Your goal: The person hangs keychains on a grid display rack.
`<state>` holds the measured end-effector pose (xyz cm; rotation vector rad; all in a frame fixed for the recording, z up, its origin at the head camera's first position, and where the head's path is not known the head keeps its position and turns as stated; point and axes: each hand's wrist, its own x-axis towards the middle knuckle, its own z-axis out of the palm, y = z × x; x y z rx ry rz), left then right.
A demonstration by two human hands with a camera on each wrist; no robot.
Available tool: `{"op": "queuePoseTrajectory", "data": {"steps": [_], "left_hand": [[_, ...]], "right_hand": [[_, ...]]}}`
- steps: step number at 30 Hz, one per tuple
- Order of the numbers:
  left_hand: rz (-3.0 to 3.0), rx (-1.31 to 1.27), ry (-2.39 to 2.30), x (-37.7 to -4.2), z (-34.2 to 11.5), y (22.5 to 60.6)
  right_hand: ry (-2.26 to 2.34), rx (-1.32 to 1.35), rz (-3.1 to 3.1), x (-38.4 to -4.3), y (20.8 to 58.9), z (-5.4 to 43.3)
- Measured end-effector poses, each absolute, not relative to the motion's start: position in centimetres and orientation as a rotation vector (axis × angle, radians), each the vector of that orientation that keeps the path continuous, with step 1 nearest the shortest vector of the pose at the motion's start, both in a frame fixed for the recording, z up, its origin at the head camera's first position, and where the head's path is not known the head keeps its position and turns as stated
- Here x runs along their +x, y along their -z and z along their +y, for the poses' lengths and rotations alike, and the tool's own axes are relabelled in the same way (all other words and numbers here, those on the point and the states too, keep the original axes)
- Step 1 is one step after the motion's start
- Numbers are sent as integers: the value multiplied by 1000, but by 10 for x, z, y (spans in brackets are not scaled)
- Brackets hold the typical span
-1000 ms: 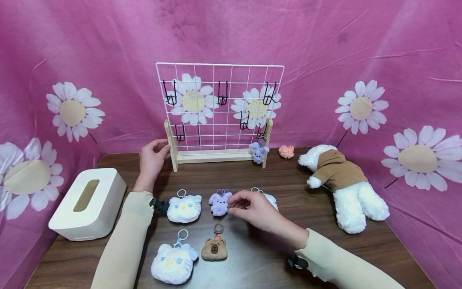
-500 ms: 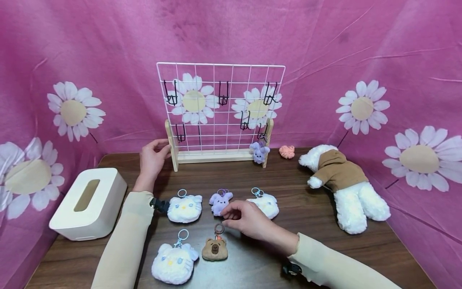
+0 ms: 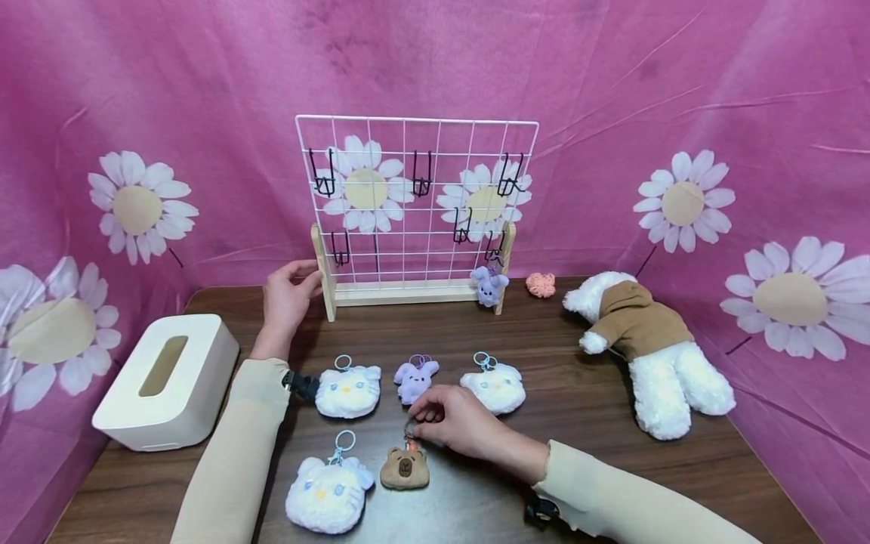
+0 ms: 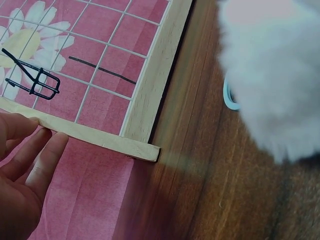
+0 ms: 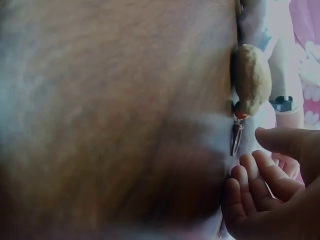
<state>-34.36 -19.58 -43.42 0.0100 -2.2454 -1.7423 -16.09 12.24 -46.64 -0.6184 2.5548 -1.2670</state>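
Note:
My right hand (image 3: 423,420) hovers over the metal ring (image 5: 236,136) of a brown bear keychain (image 3: 404,468) lying near the table's front. Thumb and curled fingers (image 5: 250,167) sit just beside the ring, a small gap showing in the right wrist view. My left hand (image 3: 307,280) rests with straight fingers (image 4: 47,150) against the wooden post (image 4: 160,75) of a white wire grid rack (image 3: 414,196). A small purple bunny (image 3: 488,285) hangs from the rack's lower right hook.
On the dark wood table (image 3: 557,363) lie three white cat-head keychains (image 3: 347,391) (image 3: 494,387) (image 3: 328,495) and a purple bunny keychain (image 3: 414,378). A cream tissue box (image 3: 166,381) stands left, a white plush dog (image 3: 646,340) lies right, a pink heart (image 3: 540,284) behind.
My right hand drew back from the purple bunny keychain toward me and now sits at the brown bear's ring. The right-hand white cat head is uncovered. The left hand stayed put.

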Motion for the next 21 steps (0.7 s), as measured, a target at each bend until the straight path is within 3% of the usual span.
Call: {"op": "queuePoseTrajectory", "data": {"steps": [21], "left_hand": [[-2269, 26, 1713, -342, -195, 433]], "right_hand": [[1042, -739, 2671, -162, 465, 119]]}}
